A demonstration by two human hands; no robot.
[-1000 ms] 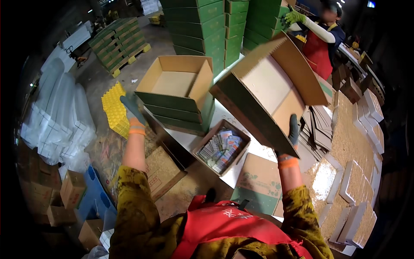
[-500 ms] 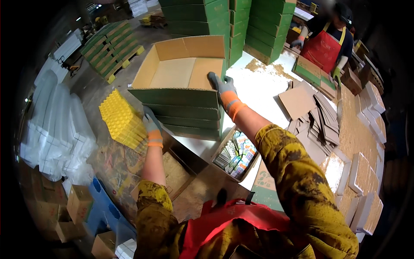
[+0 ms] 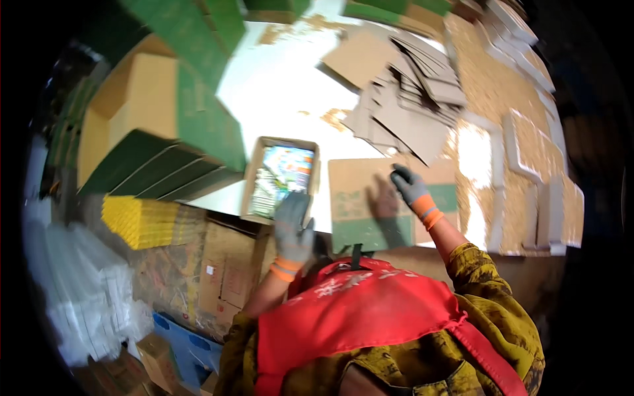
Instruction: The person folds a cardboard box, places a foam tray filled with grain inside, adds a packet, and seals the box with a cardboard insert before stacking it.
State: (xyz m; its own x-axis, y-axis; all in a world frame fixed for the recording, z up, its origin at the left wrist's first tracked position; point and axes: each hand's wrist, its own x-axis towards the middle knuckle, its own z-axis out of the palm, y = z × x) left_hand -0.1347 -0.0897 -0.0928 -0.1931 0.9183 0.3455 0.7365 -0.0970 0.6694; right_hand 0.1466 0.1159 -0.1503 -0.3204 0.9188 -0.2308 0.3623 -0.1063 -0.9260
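Note:
My left hand [image 3: 293, 228], in a grey glove with an orange cuff, is at the near edge of a small open box [image 3: 312, 198]. Its fingers are stretched out, blurred by motion, and appear to hold nothing. Colourful printed packets [image 3: 285, 173] fill that box. Over a flat green-and-brown cardboard box [image 3: 350, 181] hovers my right hand [image 3: 411, 188], gloved alike. Its fingers are slightly bent and apart with nothing visible in them, and its shadow falls on the cardboard. At the left, a large open carton [image 3: 152, 92] tops a stack of green cartons [image 3: 165, 162].
Loose cardboard sheets [image 3: 403, 99] lie heaped on the white table [image 3: 264, 86]. White-edged blocks [image 3: 538, 148] line the right side. Yellow egg trays [image 3: 139, 221] are stacked below the cartons, near plastic-wrapped bundles [image 3: 86, 284] and a blue pallet [image 3: 188, 346].
Both my hands have left the large carton and come nearer to me, the right one over the flat cardboard. The view has swung right and down; the co-worker is out of sight.

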